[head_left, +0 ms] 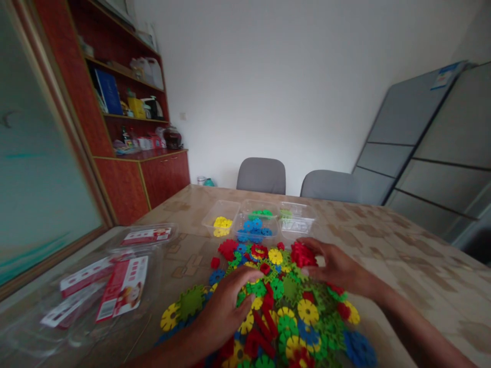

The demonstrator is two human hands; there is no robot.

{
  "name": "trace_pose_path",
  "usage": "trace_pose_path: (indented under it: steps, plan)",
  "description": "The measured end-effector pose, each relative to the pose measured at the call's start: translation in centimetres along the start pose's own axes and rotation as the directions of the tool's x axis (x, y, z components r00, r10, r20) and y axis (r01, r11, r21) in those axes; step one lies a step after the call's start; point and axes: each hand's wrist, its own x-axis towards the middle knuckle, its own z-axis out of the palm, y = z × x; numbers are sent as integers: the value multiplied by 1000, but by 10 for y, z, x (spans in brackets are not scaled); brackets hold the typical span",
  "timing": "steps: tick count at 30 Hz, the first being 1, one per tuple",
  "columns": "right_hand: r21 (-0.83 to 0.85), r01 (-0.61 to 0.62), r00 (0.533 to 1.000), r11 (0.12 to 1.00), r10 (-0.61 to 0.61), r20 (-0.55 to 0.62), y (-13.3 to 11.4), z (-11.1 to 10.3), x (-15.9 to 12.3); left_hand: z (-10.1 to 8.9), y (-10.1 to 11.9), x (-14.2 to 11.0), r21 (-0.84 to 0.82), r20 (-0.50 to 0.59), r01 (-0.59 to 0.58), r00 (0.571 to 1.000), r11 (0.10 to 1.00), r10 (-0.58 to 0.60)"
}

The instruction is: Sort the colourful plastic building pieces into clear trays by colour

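A heap of plastic toy pieces in red, yellow, green and blue lies on the table in front of me: notched discs, gears, cubes and bars. My right hand is closed round a cluster of red toy pieces at the heap's far right edge, fingers above and thumb below. My left hand hovers low over the heap's left side, thumb and index finger apart, close to a small red cube. Nothing shows between its visible fingers; the others are partly hidden.
Beyond the heap stand clear plastic boxes: one with yellow discs, one with blue discs, one with green pieces. A transparent box stands right. Clear lids with red-white labels lie left. Two grey chairs stand behind.
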Motion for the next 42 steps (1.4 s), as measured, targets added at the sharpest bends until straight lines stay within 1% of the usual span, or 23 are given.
trace_pose_path:
  steps: [1,3,6,8,11,14,17,19,22,25,29,32,34,37,40,42]
  plan:
    - [-24,-16,1000,1000,16,24,8,-10,9,0,0,1,2,0,-9,1000,1000,9]
    - [-91,-77,996,993,81,37,26,-27,31,-1,-1,2,2,-2,-31,1000,1000,31]
    - [-135,-142,984,981,155,91,52,-39,63,-1,-2,3,-5,-8,-62,998,998,62]
    - [-174,-173,969,970,199,144,66,-38,82,-2,-1,3,-10,-1,-81,997,997,81]
    - [-249,-192,947,949,245,205,78,-28,102,-4,0,3,-11,15,-115,993,993,115]
    - [-307,-179,940,935,254,228,82,-17,115,-7,1,4,-6,23,-134,991,991,134]
    - [-323,-157,943,933,238,230,84,-11,120,-9,1,6,-9,18,-145,989,989,145]
    - [-330,-158,950,931,234,207,86,-11,119,-11,1,8,-17,14,-151,988,988,151]
    - [-351,-196,957,916,256,133,92,-15,112,-15,1,10,-12,6,-149,989,989,149]
    - [-372,-246,950,895,299,89,96,-17,103,-17,2,11,0,-2,-140,990,990,140]
    - [-382,-278,938,881,335,91,96,-9,95,-16,1,12,5,-2,-142,990,990,142]
    - [-379,-275,945,883,320,61,93,-1,95,-22,0,15,31,-23,-157,987,987,158]
    - [-385,-273,953,882,302,15,89,0,95,-32,1,19,55,-34,-160,986,986,162]
    - [-403,-272,962,874,256,-93,80,-6,84,-55,4,28,109,-29,-162,986,981,166]
    - [-402,-252,965,881,198,-170,69,-16,55,-85,4,36,207,23,-163,987,965,162]
    - [-393,-227,971,891,175,-165,64,-20,26,-103,2,35,288,89,-153,987,945,133]
